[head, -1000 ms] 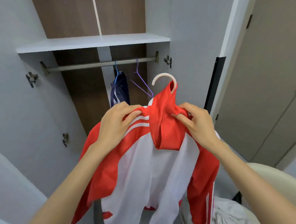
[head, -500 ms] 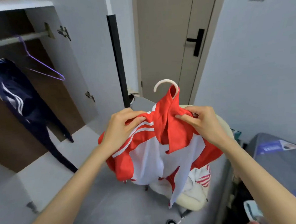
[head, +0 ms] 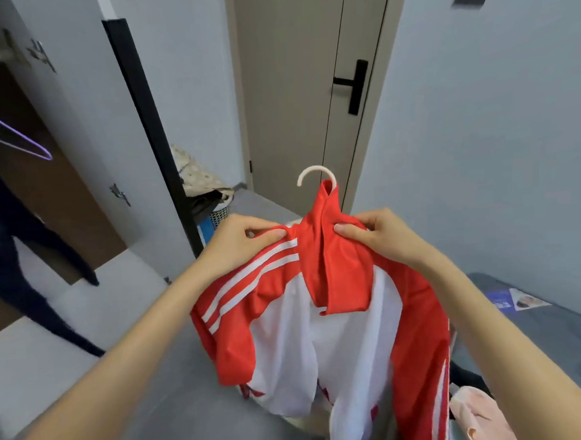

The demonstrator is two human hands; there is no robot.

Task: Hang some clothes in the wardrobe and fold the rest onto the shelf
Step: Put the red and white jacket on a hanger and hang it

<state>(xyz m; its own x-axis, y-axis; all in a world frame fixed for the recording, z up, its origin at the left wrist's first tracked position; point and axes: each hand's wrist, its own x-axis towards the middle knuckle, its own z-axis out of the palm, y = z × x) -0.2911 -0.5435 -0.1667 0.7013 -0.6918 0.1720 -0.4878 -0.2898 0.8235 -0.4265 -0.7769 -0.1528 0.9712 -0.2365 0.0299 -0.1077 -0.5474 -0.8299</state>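
Note:
A red and white track jacket (head: 326, 319) hangs in front of me on a white hanger; only the hanger's hook (head: 315, 174) shows above the red collar. My left hand (head: 239, 243) pinches the jacket's left shoulder by the white stripes. My right hand (head: 382, 234) grips the right shoulder beside the collar. At the far left the open wardrobe (head: 50, 159) shows part of its rail, an empty purple hanger (head: 11, 134) and a dark navy garment (head: 19, 263) hanging down.
A beige door (head: 294, 83) with a black handle (head: 352, 86) stands straight ahead. A black-edged wardrobe door (head: 147, 126) is between wardrobe and door, a basket (head: 213, 204) behind it. A grey bed (head: 561, 332) lies at right, pink cloth (head: 478, 415) at bottom right.
My view has swung right, away from the wardrobe toward the beige door and bed. Both hands keep the same hold on the jacket's shoulders.

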